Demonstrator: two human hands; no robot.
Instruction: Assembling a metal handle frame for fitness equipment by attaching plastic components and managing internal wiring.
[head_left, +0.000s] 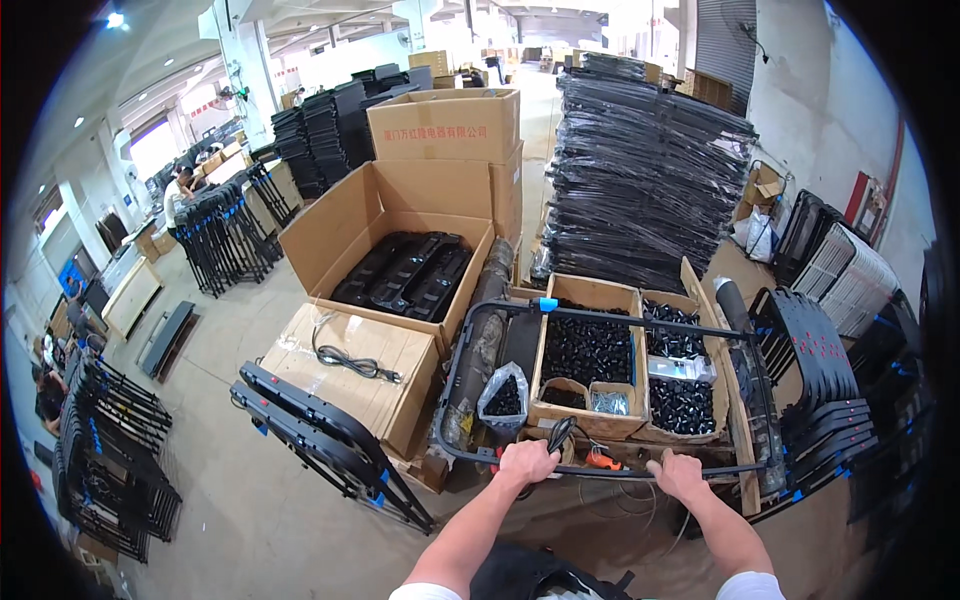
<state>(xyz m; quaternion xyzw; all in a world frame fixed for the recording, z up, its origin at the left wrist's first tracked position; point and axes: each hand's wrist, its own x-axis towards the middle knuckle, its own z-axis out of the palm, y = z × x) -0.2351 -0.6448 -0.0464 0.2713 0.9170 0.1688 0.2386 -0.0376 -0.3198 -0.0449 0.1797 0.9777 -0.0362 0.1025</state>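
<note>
A black metal tube frame (608,470) with rounded corners lies across the bench in front of me, a blue clip (547,304) on its far bar. My left hand (528,463) is closed around its near bar. A bundled black cord (562,433) sticks up beside those fingers; I cannot tell if it is held too. My right hand (678,474) is closed on the same bar further right. An orange-and-black tool (604,460) lies between the hands. Beneath the frame, cardboard boxes (592,428) hold many small black plastic parts (588,345) and some silvery screws (609,402).
Left stands a carton (350,370) with a black power cord (350,362) on top, behind it an open carton (385,200) of black panels. Folded black frames (310,415) lean nearby. A tall wrapped stack (650,170) rises ahead; more frames (815,350) stand right. People work far left.
</note>
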